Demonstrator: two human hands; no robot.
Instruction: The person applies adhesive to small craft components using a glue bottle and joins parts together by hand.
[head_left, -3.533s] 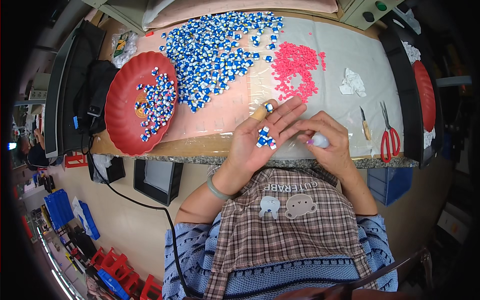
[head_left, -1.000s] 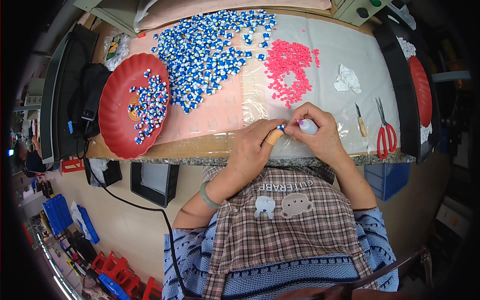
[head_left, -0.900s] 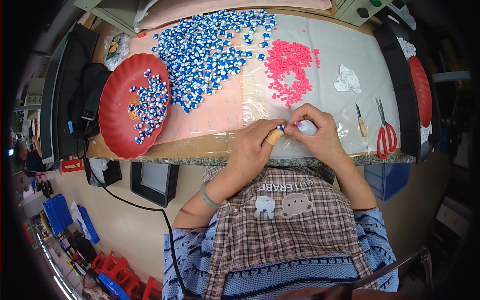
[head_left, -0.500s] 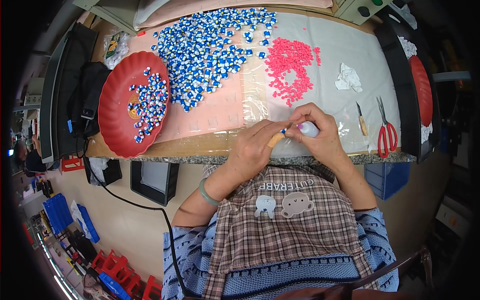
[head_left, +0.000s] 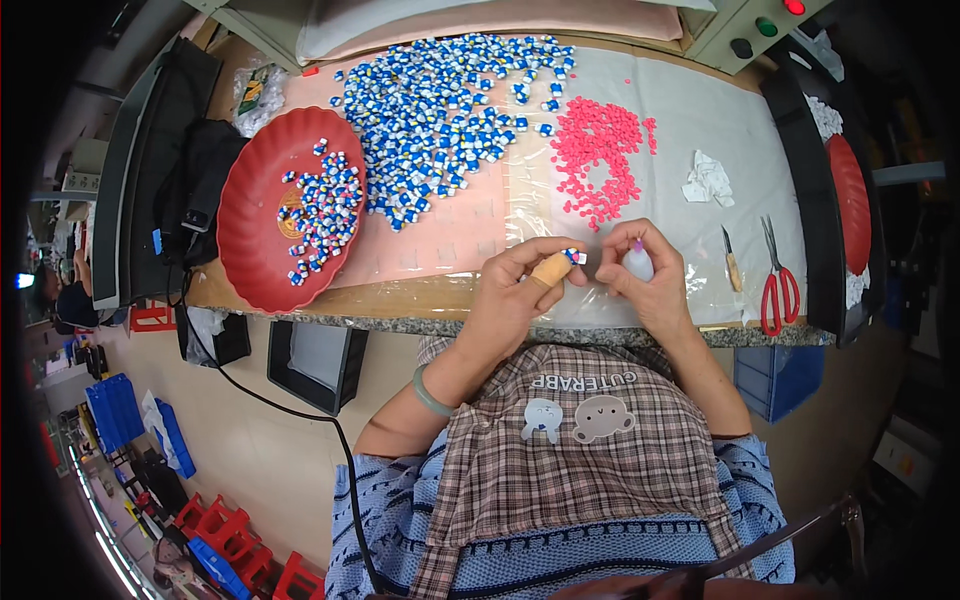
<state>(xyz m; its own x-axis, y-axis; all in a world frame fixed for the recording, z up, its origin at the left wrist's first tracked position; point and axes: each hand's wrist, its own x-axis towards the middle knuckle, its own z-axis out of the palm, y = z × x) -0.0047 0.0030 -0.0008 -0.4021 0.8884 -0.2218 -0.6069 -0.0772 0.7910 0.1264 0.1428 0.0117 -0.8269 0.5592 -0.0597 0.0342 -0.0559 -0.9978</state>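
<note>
My left hand pinches a small blue-and-white piece with a spot of pink on it; a tan finger cot covers one fingertip. A short gap to the right, my right hand is closed round a small white squeeze bottle with a purple tip that points away from me. Beyond both hands lies a spread of tiny pink pieces. Many similar blue-and-white pieces cover the far left of the table, and more of them lie in a red scalloped bowl.
Right of my hands lie a craft knife, red-handled scissors and crumpled white tissue. A black tray with a red dish borders the right side. A black cable hangs at the left below the stone table edge.
My hands have drawn apart. The bottle's tip has left the piece and now points away from me, and the piece shows more clearly in my left fingers. The whole view has shifted slightly.
</note>
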